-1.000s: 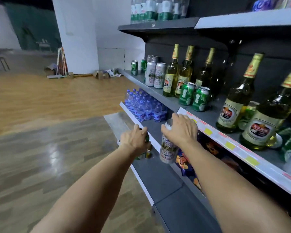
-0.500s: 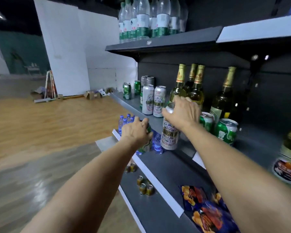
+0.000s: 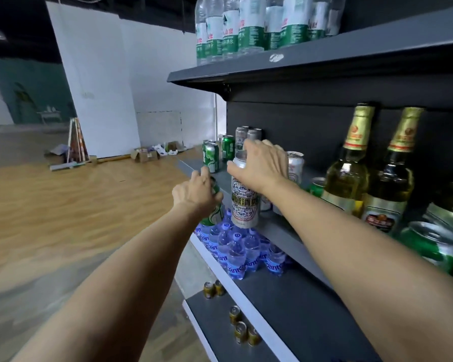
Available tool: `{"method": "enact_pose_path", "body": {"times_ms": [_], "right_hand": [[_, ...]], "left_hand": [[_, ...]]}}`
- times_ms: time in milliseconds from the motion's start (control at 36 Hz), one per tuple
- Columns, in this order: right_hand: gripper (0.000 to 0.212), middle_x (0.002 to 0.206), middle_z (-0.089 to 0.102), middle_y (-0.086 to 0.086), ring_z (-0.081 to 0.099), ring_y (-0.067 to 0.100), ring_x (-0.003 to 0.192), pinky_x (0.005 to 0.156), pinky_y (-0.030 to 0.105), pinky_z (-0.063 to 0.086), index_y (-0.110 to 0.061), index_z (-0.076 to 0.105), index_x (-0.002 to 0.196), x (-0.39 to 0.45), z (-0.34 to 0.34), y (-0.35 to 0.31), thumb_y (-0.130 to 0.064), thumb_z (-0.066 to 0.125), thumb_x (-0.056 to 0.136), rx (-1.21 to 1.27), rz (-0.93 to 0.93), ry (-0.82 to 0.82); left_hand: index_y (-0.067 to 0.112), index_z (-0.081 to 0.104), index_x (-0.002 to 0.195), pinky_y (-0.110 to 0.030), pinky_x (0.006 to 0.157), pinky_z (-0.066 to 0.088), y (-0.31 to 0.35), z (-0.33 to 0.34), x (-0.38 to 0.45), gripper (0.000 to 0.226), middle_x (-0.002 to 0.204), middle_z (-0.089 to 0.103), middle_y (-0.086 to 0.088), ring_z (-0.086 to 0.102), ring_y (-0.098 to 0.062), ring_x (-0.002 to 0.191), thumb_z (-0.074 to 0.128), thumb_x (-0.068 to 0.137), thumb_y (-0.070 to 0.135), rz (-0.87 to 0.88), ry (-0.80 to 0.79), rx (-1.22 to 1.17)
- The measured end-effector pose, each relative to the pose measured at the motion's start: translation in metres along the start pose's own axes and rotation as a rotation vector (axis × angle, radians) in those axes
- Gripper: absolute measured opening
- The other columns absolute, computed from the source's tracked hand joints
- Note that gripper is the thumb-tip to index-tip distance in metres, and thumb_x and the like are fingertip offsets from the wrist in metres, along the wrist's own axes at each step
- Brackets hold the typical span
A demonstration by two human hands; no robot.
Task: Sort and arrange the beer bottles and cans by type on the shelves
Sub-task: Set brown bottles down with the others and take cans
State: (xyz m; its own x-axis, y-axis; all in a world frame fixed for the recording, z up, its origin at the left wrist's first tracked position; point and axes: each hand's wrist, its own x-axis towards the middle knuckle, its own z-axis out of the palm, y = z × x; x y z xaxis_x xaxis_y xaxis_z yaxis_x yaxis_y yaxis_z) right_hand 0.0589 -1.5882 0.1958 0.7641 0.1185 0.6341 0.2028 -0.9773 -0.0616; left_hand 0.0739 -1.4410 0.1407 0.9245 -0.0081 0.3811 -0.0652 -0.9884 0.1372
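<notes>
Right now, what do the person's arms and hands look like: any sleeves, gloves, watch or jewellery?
Both forearms are bare as far as the frame shows: no sleeve reaches into view. The left hand and the right hand wear no gloves. No watch, bracelet or band shows at either wrist, and no ring is visible on the fingers that can be seen. No markings show either.

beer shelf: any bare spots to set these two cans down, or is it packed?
Bare strip on the beer shelf along its front edge, between the green cans and the left hand. Another bare patch lies below the right forearm, in front of the bottles. Crowded: the rear corner with the silver cans, and the right end among the bottles.
</notes>
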Motion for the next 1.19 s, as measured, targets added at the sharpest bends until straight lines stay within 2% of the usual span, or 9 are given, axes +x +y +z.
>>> {"method": "enact_pose_path", "body": {"times_ms": [167,306,444,583,667,778,972,1194], "right_hand": [[0.049,0.111,0.063,0.006,0.053,0.025,0.108,0.085,0.036,0.034,-0.015,0.055,0.114,0.069,0.049,-0.039,-0.054,0.048,0.086,-0.027,0.086,0.007],[0.050,0.111,0.064,0.007,0.053,0.025,0.108,0.089,0.038,0.033,-0.015,0.055,0.112,0.128,0.079,-0.052,-0.057,0.045,0.086,-0.127,0.164,-0.010],[0.048,0.112,0.064,0.008,0.054,0.026,0.106,0.088,0.039,0.032,-0.013,0.055,0.109,0.172,0.101,-0.046,-0.055,0.044,0.090,-0.214,0.274,0.014],[0.050,0.120,0.060,0.010,0.052,0.027,0.113,0.089,0.037,0.036,-0.011,0.052,0.120,0.198,0.122,-0.029,-0.052,0.048,0.091,-0.271,0.323,-0.104],[0.053,0.124,0.059,0.009,0.051,0.027,0.116,0.084,0.034,0.041,-0.011,0.050,0.124,0.208,0.137,-0.015,-0.053,0.052,0.091,-0.283,0.369,-0.188],[0.057,0.131,0.055,0.010,0.049,0.028,0.122,0.088,0.035,0.043,-0.010,0.048,0.129,0.217,0.146,0.003,-0.052,0.055,0.091,-0.278,0.468,-0.269],[0.058,0.132,0.054,0.009,0.048,0.028,0.124,0.090,0.034,0.042,-0.010,0.047,0.132,0.228,0.158,0.016,-0.052,0.054,0.093,-0.323,0.554,-0.355],[0.067,0.142,0.045,0.010,0.040,0.028,0.131,0.097,0.037,0.040,-0.012,0.041,0.140,0.233,0.176,0.017,-0.058,0.049,0.092,-0.344,0.685,-0.398]], "left_hand": [[0.019,0.037,0.128,-0.036,0.070,0.039,-0.050,0.010,0.076,0.047,0.126,0.046,-0.008,0.060,-0.033,0.104,0.048,0.094,0.049,0.065,0.007,-0.012],[0.021,0.039,0.128,-0.036,0.070,0.040,-0.078,0.019,0.141,0.044,0.124,0.044,-0.008,0.059,-0.033,0.103,0.049,0.095,0.047,0.125,0.007,-0.075],[0.023,0.036,0.136,-0.038,0.073,0.046,-0.080,0.036,0.194,0.048,0.127,0.041,-0.009,0.060,-0.035,0.102,0.049,0.095,0.045,0.160,0.006,-0.229],[0.028,0.029,0.147,-0.038,0.077,0.046,-0.066,0.063,0.231,0.058,0.134,0.038,-0.008,0.058,-0.033,0.108,0.050,0.096,0.044,0.220,-0.027,-0.335],[0.024,0.028,0.145,-0.041,0.079,0.048,-0.053,0.078,0.246,0.060,0.137,0.040,-0.006,0.057,-0.033,0.111,0.054,0.094,0.042,0.251,-0.049,-0.367],[0.018,0.031,0.134,-0.039,0.078,0.046,-0.037,0.089,0.261,0.053,0.133,0.044,-0.005,0.057,-0.032,0.112,0.054,0.094,0.044,0.294,-0.104,-0.290],[0.020,0.036,0.133,-0.042,0.086,0.047,-0.027,0.113,0.280,0.047,0.134,0.043,-0.004,0.056,-0.031,0.115,0.049,0.095,0.045,0.413,-0.184,-0.206],[0.018,0.033,0.134,-0.049,0.083,0.051,-0.026,0.129,0.283,0.044,0.137,0.035,-0.006,0.048,-0.034,0.119,0.044,0.098,0.039,0.515,-0.201,-0.240]]}}
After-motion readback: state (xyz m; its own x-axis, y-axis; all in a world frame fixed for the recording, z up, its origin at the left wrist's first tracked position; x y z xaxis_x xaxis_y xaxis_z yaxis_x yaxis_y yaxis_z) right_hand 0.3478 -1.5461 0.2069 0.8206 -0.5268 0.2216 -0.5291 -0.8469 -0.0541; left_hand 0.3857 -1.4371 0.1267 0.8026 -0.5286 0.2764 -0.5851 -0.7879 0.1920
